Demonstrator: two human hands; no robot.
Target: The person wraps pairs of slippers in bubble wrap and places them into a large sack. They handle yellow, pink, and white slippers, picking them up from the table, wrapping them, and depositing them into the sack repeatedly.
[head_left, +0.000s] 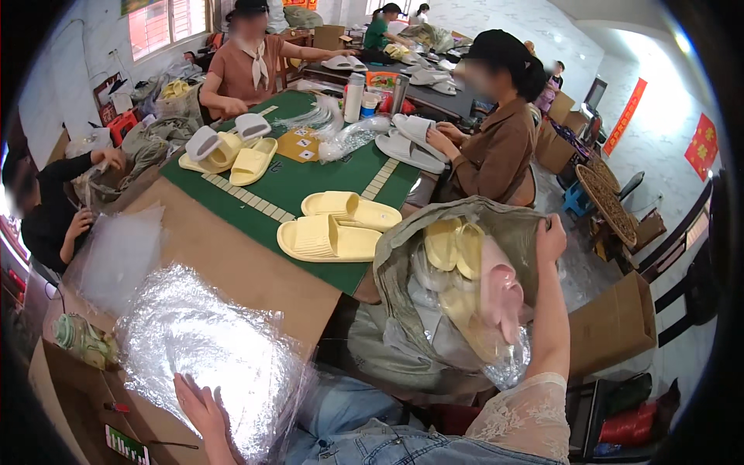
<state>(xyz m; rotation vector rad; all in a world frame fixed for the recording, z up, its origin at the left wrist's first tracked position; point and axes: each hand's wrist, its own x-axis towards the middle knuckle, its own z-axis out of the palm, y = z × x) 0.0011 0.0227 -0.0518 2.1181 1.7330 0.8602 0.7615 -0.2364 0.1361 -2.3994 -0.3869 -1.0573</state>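
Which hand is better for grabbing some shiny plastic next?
Probably the left hand: its fingers are spread on or just above the shiny plastic. The right hand is farther away, holding the edge of the sack.

The left hand [201,408] lies flat; the right hand [551,239] clenches, arm [552,329] outstretched.

The rim of a grey-green sack [397,271] is gripped by the right hand [552,239], and plastic-wrapped slippers [502,291], yellow and pink, are held inside. Shiny clear sheets [190,325] are touched by the left hand [203,409]. Yellow slippers [337,238] are set on a green tabletop [329,180].
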